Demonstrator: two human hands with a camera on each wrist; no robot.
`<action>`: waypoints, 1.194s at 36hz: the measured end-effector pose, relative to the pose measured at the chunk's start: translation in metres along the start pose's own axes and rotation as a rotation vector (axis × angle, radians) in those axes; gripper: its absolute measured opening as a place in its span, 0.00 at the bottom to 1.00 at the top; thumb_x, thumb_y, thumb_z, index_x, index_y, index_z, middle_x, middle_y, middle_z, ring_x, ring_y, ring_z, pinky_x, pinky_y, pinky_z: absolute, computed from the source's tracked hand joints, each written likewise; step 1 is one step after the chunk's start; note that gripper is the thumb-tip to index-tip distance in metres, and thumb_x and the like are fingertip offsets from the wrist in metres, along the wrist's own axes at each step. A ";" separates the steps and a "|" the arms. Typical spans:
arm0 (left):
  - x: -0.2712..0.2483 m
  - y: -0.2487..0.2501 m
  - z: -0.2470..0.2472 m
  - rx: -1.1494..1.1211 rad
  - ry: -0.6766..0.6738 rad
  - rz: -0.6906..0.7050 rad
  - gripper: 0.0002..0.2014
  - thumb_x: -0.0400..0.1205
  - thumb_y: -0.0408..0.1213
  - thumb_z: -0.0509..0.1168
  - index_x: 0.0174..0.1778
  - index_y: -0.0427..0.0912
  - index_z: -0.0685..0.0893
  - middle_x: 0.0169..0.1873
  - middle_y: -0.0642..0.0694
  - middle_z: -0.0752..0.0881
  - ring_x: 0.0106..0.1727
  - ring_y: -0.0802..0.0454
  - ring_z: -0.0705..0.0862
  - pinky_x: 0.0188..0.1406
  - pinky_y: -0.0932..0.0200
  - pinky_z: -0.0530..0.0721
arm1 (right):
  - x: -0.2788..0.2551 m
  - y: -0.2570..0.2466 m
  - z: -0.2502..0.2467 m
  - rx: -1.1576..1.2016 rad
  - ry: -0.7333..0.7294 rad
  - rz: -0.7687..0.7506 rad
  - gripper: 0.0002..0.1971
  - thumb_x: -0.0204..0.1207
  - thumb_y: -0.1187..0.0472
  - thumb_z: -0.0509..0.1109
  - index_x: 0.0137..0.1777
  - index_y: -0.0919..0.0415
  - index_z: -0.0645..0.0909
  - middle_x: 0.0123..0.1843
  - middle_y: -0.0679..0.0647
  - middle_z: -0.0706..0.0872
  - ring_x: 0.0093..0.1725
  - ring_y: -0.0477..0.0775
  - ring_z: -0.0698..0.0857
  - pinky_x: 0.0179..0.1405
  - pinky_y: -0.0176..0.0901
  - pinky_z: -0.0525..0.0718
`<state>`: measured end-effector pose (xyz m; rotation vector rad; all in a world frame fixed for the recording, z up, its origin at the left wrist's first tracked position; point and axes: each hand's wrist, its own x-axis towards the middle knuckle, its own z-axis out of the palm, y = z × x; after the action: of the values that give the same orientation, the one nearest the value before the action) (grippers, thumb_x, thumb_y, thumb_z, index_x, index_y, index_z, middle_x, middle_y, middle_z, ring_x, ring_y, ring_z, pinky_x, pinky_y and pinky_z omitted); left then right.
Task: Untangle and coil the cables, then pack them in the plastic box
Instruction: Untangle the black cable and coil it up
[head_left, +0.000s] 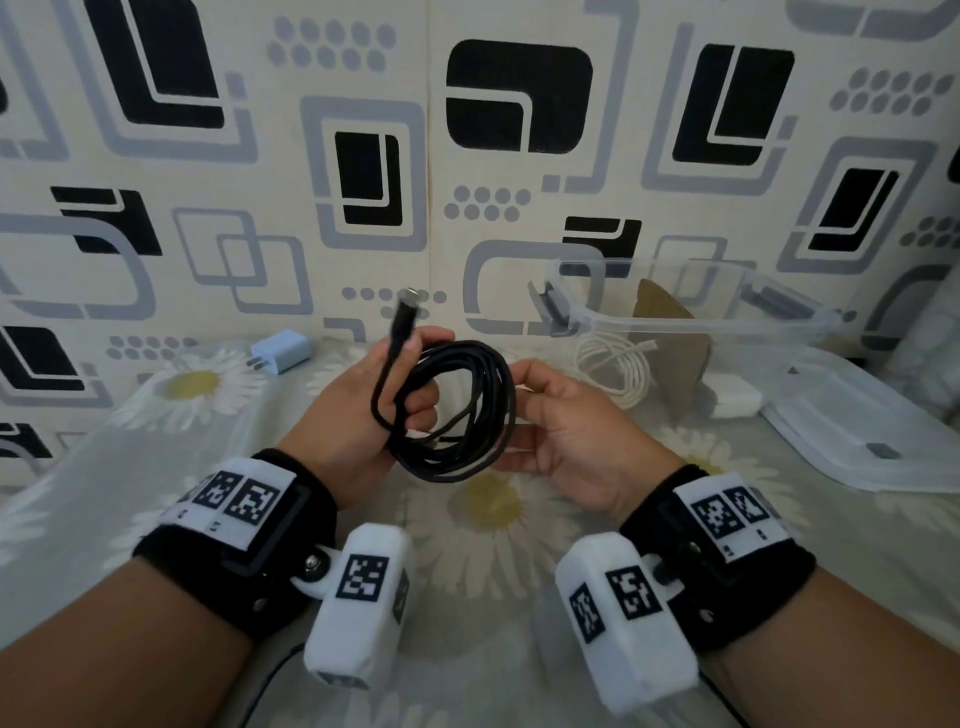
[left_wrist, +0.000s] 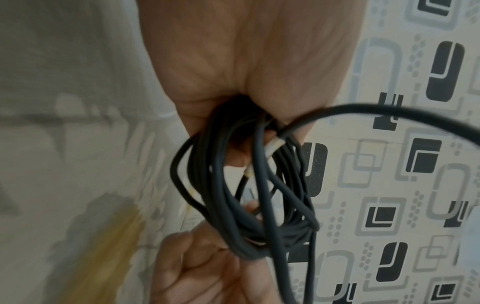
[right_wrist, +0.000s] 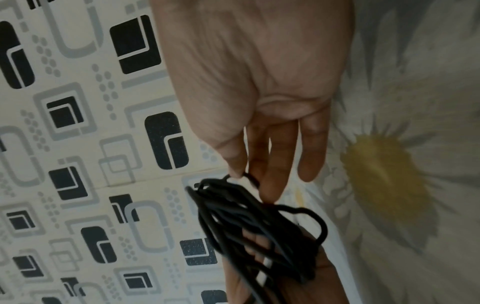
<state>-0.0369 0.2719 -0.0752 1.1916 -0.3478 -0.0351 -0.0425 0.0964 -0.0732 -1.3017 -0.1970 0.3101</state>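
A: What is the setting?
B: A bed sheet (head_left: 156, 467) printed with daisies, against a wall (head_left: 260, 156) patterned in black and grey squares.

A: And the black cable (head_left: 457, 410)?
B: Coiled in loops, held above the sheet between both hands. The left hand (head_left: 358, 410) has its fingers curled round one side of the coil, the plug end (head_left: 402, 312) sticking up. The right hand (head_left: 576, 426) pinches the other side with thumb and fingertips, its other fingers nearly straight.

A: Around them?
B: To the right stands a clear plastic box (head_left: 753, 317) holding a white cable (head_left: 618, 369); its lid (head_left: 857, 441) lies beside it. A white charger (head_left: 278, 351) sits near the wall.
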 end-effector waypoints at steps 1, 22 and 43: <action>0.000 0.000 0.000 -0.012 0.002 -0.008 0.14 0.84 0.44 0.57 0.57 0.39 0.81 0.28 0.53 0.73 0.25 0.60 0.67 0.22 0.69 0.69 | 0.000 0.000 -0.001 -0.007 -0.025 0.009 0.08 0.81 0.68 0.64 0.44 0.55 0.80 0.35 0.51 0.87 0.32 0.52 0.86 0.43 0.51 0.85; -0.003 0.007 0.003 0.174 0.085 -0.138 0.17 0.91 0.46 0.49 0.52 0.48 0.83 0.22 0.50 0.69 0.20 0.55 0.71 0.20 0.64 0.69 | 0.001 0.003 0.001 -0.125 -0.108 0.068 0.10 0.78 0.73 0.66 0.56 0.65 0.85 0.45 0.56 0.88 0.41 0.51 0.86 0.47 0.48 0.81; -0.006 0.001 0.006 0.278 0.033 -0.116 0.18 0.90 0.45 0.51 0.61 0.42 0.84 0.29 0.44 0.77 0.27 0.52 0.78 0.26 0.67 0.78 | 0.002 0.005 0.013 -0.644 0.125 -0.194 0.18 0.85 0.44 0.57 0.38 0.53 0.76 0.30 0.50 0.77 0.29 0.51 0.79 0.28 0.42 0.77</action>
<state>-0.0441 0.2685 -0.0736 1.4852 -0.2591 -0.0696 -0.0451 0.1097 -0.0744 -1.9152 -0.3309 -0.0115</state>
